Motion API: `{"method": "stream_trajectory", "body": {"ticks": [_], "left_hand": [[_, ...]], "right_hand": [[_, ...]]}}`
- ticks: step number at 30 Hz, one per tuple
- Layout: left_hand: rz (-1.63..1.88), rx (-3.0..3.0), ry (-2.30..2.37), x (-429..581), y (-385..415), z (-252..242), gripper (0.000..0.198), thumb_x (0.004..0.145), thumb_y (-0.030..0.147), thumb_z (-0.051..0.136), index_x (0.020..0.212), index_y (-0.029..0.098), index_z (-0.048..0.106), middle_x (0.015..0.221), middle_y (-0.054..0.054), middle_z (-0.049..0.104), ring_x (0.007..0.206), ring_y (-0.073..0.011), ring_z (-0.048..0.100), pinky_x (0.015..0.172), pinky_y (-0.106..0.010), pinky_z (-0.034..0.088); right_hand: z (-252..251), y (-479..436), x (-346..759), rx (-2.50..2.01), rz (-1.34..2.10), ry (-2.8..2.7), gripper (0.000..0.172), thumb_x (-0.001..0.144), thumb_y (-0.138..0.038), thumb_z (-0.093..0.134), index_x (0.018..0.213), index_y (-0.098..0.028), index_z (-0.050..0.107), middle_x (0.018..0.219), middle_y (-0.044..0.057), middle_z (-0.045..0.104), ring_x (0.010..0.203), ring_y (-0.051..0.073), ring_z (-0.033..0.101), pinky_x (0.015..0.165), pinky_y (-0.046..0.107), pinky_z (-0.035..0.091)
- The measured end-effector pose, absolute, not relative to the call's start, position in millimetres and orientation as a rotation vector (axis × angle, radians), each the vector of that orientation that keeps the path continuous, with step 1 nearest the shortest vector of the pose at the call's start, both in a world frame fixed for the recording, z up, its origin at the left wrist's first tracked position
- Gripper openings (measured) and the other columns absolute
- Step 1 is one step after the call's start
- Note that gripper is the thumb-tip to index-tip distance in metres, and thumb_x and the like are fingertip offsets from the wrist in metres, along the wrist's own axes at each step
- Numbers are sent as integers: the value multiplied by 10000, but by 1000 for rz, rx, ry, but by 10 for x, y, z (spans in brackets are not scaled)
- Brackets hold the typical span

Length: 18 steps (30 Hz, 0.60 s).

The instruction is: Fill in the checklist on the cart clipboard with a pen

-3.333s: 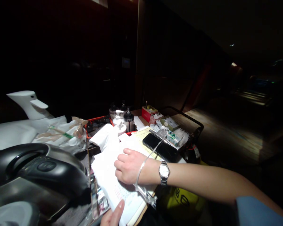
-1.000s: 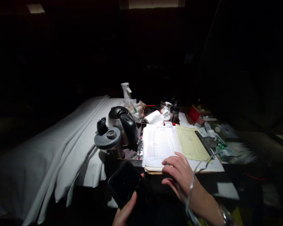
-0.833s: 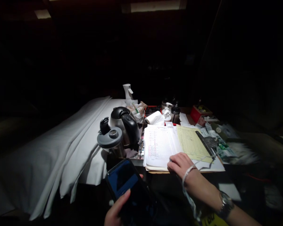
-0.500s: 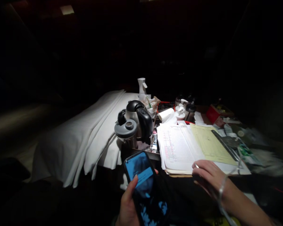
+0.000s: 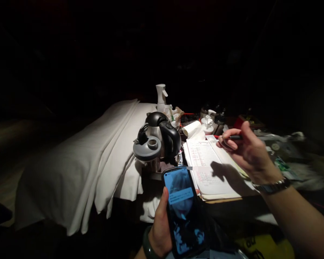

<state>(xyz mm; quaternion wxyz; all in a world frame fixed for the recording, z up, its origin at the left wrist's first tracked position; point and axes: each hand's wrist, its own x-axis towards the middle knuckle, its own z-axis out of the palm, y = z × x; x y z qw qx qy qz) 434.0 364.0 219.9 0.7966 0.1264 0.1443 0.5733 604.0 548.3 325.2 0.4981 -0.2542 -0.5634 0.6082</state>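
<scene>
Above gridded paper sheets (image 5: 205, 162), slim pen (image 5: 233, 137); glossy slab phone (image 5: 184, 210).

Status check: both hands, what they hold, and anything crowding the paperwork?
Left hand grips lit phone. Right hand holds pen above the log sheets, not touching. Kettle and flask lid sit beside the sheets' left edge.

Nothing is reading clearly: the lit black smartphone (image 5: 184, 210) in the left hand (image 5: 160, 230) and the white gridded paper form (image 5: 205, 163) under the right hand (image 5: 248, 151) are showing only illegible print.
</scene>
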Motion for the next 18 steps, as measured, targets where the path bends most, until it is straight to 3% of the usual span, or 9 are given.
{"method": "stream_trajectory", "body": {"ticks": [5,11,18], "left_hand": [[1208,246,322,4212,3704,2186,709,835,672,472,1193,97,681,1182,-121,698,1243,-334,557,1141,-431,360],[1196,175,367,4145,3840,2130,632,837,618,509,1116,94,724,1112,-133,724,1204,-338,588,1124,-436,390],[1216,114,397,4076,4124,2199,507,822,542,563,1000,117,774,1097,-123,729,1245,-343,555,1148,-440,362]], "right_hand": [[3164,5751,5684,-648,1471,-1493,526,865,-640,527,728,-153,672,514,-6,419,526,98,372,577,268,369],[2875,5945,5564,-745,1333,-1709,269,800,-419,687,814,-157,630,667,-7,525,607,107,460,577,255,352],[2598,6085,5454,-831,1314,-1714,311,803,-406,656,694,-180,473,574,-32,508,543,105,451,535,245,321]]}}
